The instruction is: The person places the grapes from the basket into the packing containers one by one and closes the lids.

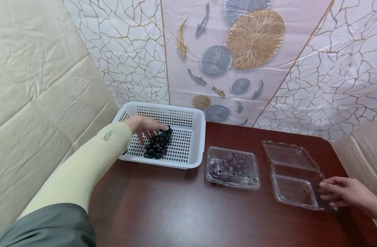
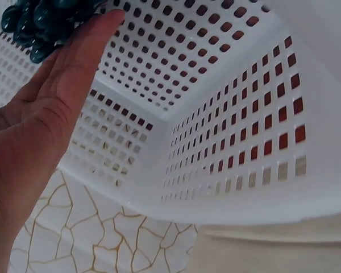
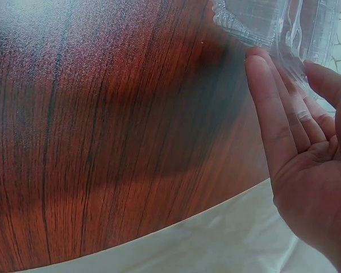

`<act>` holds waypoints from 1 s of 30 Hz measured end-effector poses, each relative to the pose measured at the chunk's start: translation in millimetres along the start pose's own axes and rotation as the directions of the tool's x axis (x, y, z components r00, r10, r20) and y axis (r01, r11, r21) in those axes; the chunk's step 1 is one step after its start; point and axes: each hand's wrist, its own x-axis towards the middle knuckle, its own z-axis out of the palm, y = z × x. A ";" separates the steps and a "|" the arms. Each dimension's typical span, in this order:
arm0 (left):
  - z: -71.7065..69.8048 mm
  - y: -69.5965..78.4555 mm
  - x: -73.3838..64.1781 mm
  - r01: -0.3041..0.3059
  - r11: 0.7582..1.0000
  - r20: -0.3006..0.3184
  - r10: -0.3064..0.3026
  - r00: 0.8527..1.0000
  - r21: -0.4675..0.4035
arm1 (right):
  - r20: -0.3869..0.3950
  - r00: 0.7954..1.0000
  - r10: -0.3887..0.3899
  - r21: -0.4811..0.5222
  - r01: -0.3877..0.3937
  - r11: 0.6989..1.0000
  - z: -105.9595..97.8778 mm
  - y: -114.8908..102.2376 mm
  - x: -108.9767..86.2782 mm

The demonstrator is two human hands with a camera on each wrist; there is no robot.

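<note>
A bunch of dark grapes (image 1: 158, 146) lies in a white plastic basket (image 1: 202, 140) at the back left. My left hand (image 1: 144, 125) reaches in over the basket's near-left side. Its fingers are extended against the bunch; the left wrist view shows the straight palm (image 2: 42, 128) beside the grapes (image 2: 51, 23). At the right, a clear plastic clamshell box (image 1: 294, 188) stands with its lid folded back. Its right edge is pinched between the thumb and fingers of my right hand (image 1: 345, 192). In the right wrist view only a corner of the box (image 3: 256, 20) shows.
Between the basket and the unfolded box sits a closed clear clamshell (image 1: 233, 167) with reddish grapes inside. All stand on a dark wooden table (image 1: 188, 209). Patterned sheeting (image 1: 139, 51) rises behind it, and beige cloth (image 1: 37, 85) hangs on the left.
</note>
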 end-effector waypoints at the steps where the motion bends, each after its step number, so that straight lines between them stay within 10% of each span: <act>1: 1.4 -0.8 1.6 0.002 1.000 0.006 -0.002 1.000 -0.009 | -0.002 1.000 0.004 0.003 -0.004 1.000 0.7 -0.3 0.1; 30: 28.8 22.0 21.8 0.137 0.984 -0.057 -0.131 0.990 0.113 | 0.003 1.000 0.004 -0.007 -0.004 1.000 1.4 2.9 3.6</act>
